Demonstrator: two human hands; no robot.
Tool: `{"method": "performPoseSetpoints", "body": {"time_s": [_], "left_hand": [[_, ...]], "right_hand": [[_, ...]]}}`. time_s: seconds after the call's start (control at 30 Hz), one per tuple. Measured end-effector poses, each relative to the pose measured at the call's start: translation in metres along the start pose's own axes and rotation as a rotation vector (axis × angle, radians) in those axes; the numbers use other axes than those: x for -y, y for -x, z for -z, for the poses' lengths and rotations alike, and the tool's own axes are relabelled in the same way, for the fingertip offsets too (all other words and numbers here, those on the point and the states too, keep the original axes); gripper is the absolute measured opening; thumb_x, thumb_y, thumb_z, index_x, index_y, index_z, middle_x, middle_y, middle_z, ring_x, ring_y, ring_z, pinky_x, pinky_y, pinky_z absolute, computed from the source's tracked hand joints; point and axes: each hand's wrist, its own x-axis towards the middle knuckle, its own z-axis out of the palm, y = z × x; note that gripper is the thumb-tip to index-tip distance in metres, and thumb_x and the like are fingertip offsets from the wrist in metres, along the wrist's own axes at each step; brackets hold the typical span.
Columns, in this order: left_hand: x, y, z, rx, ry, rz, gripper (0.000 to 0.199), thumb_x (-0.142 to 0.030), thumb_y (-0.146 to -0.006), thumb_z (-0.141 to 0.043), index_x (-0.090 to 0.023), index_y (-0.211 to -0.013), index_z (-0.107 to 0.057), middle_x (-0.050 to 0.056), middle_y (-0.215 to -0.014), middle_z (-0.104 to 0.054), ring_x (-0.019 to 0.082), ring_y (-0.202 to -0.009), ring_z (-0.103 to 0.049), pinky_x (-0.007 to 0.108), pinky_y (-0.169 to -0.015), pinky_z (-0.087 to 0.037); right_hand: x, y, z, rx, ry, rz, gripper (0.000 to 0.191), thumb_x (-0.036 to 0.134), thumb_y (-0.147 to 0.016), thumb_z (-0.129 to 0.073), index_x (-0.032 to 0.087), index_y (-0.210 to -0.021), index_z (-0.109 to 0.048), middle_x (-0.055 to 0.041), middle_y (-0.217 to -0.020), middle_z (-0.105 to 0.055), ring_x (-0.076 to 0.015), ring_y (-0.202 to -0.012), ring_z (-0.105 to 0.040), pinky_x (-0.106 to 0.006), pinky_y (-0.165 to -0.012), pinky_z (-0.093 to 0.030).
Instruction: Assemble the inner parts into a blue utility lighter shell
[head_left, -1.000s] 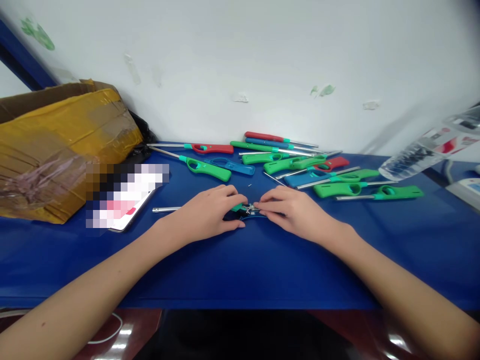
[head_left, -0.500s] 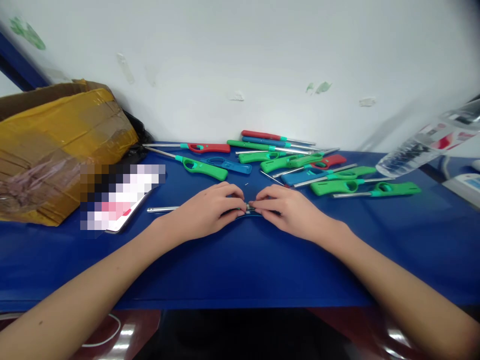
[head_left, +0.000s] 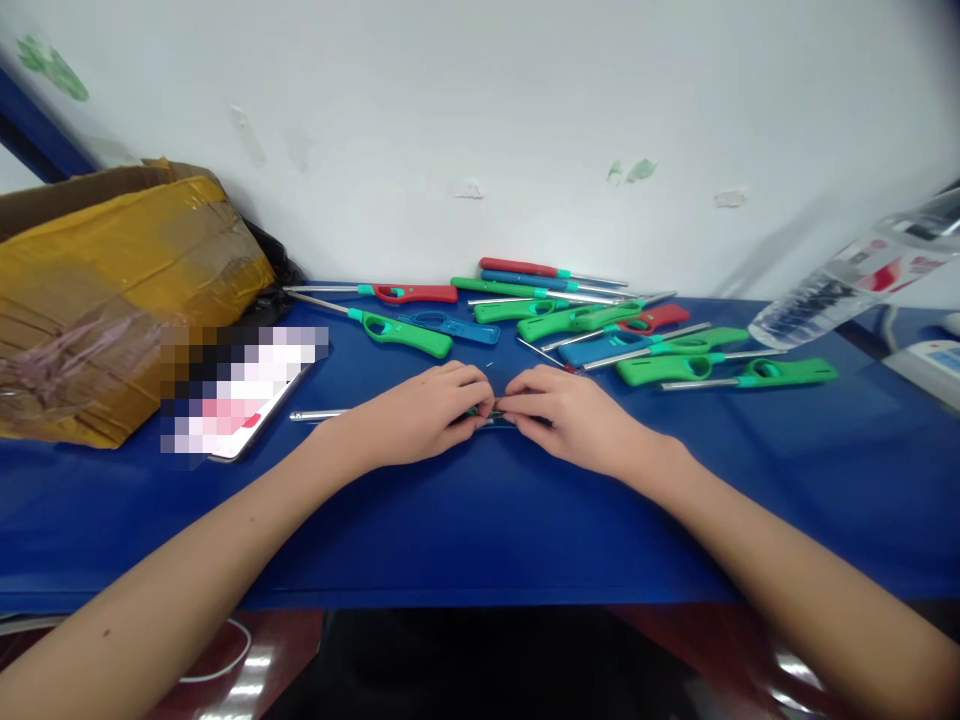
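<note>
A long-necked lighter (head_left: pixel 316 415) lies across the blue table under both hands, its metal tube pointing left. Most of its blue body is covered by my fingers. My left hand (head_left: pixel 431 415) is closed on its middle, thumb and fingertips pinched together. My right hand (head_left: pixel 574 415) pinches at the same spot from the right, its fingertips almost meeting the left ones. Whatever small part sits between the fingertips is too hidden to name. Just behind the hands lies a blue lighter shell half (head_left: pixel 457 328), along with a green lighter (head_left: pixel 409 335) and a red lighter (head_left: pixel 416 294).
Several green, blue and red lighters (head_left: pixel 664 370) are heaped at the back right. A taped cardboard box (head_left: pixel 135 300) stands left, beside a phone (head_left: pixel 255 400) with a blurred screen. At right, a water bottle (head_left: pixel 832 285) appears tilted near a white device (head_left: pixel 930 365).
The view has shifted slightly. My left fingertips have drawn in a little around the lighter, and a bit of green now shows between them. Both hands stay at the same place.
</note>
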Motion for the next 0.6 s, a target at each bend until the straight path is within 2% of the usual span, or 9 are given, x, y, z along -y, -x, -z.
{"method": "performPoseSetpoints", "body": {"time_s": [0.2,0.37,0.6], "left_hand": [[-0.008,0.001,-0.005,-0.017,-0.048,0.027,0.016,-0.019,-0.098,-0.04,-0.017,-0.099,-0.056,0.009,-0.11,-0.06,0.022,-0.102,-0.055,0.037,-0.092,-0.045],[0.0,0.005,0.0,-0.058,0.031,0.052,0.019,-0.023,-0.1,-0.042,-0.02,-0.111,-0.057,0.008,-0.115,-0.061,0.02,-0.105,-0.056,0.035,-0.093,-0.045],[0.005,0.007,0.003,-0.096,-0.035,0.057,0.021,-0.023,-0.094,-0.05,-0.02,-0.104,-0.068,0.007,-0.113,-0.066,0.02,-0.099,-0.061,0.033,-0.091,-0.048]], "right_hand": [[0.0,0.0,0.0,-0.001,0.012,0.007,0.022,0.017,-0.094,-0.054,0.021,-0.103,-0.075,-0.0084,-0.103,-0.071,-0.0204,-0.088,-0.066,-0.034,-0.078,-0.055],[-0.001,0.001,-0.001,0.006,0.013,0.004,0.024,0.02,-0.096,-0.053,0.02,-0.108,-0.073,-0.0084,-0.104,-0.071,-0.0206,-0.09,-0.066,-0.034,-0.079,-0.055],[-0.001,0.001,-0.004,-0.013,0.022,0.021,0.025,0.021,-0.096,-0.052,0.022,-0.109,-0.073,-0.0083,-0.105,-0.071,-0.0205,-0.09,-0.067,-0.034,-0.079,-0.056]]}}
